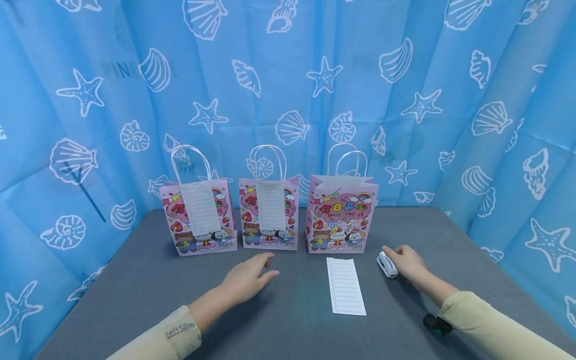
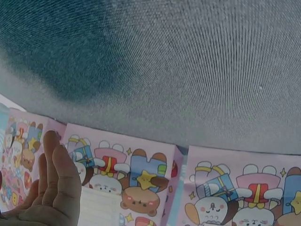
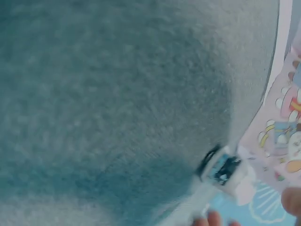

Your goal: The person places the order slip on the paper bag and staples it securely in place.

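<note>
In the head view my right hand [image 1: 407, 261] grips a small white stapler [image 1: 387, 265] low over the table, right of a lined paper slip [image 1: 346, 286]. The right wrist view is blurred; the stapler [image 3: 225, 170] appears between the thumb [image 3: 292, 201] and fingertips [image 3: 214, 219]. My left hand [image 1: 247, 277] is held above the table with nothing in it, its fingers loosely extended. Three pink cartoon paper bags stand in a row: a left bag [image 1: 177, 240], a middle bag [image 1: 249, 242] and a right bag [image 1: 344, 220]. Lined slips [image 1: 199, 207] hang on the fronts of the left and middle bags.
A grey cloth [image 1: 288, 330] covers the table. Behind the bags hangs a blue curtain [image 1: 288, 75] with white shells and starfish, also running along both sides. A small dark object [image 1: 436, 325] shows beside my right sleeve. White handles [image 1: 346, 155] rise from each bag.
</note>
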A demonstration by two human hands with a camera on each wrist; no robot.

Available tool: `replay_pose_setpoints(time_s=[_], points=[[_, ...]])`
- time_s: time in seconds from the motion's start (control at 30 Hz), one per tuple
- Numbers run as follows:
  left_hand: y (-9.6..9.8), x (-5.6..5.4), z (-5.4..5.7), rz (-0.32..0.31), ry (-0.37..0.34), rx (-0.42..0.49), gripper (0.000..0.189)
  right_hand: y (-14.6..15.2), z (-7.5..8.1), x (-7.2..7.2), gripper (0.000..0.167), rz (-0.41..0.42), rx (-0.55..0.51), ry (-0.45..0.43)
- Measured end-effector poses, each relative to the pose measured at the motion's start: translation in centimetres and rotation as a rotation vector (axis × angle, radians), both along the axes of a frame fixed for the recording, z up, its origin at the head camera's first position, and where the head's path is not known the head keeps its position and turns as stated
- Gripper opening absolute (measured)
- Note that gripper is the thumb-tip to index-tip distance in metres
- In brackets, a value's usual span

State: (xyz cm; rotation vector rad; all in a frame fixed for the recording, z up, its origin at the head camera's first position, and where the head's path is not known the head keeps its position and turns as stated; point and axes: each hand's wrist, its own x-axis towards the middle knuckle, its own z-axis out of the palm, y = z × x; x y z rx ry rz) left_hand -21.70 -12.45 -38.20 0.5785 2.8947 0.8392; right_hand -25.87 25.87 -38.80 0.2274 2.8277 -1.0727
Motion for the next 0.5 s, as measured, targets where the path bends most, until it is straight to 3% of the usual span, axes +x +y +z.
replay_pose_setpoints(time_s=[0.13, 0.2, 0.33, 0.5], points=[[0.2, -0.1, -0.2, 0.004, -0.012, 0.007, 0.049, -0.8, 0.5, 0.9, 0.056, -0.011, 0.056, 0.212], [0.4, -0.2, -0.2, 0.006, -0.022, 0.015, 0.05, -1.2, 0.6, 1.4, 0.05, 0.001, 0.035, 0.283], [0.6, -0.4, -0.4, -0.001, -0.045, 0.024, 0.051, -1.9, 1.0, 2.3, 0.045, 0.031, -0.03, 0.35], [0.8, -0.7, -0.9, -0.006, -0.061, 0.033, 0.05, -2.4, 0.8, 2.9, 0.041, 0.09, -0.109, 0.369]])
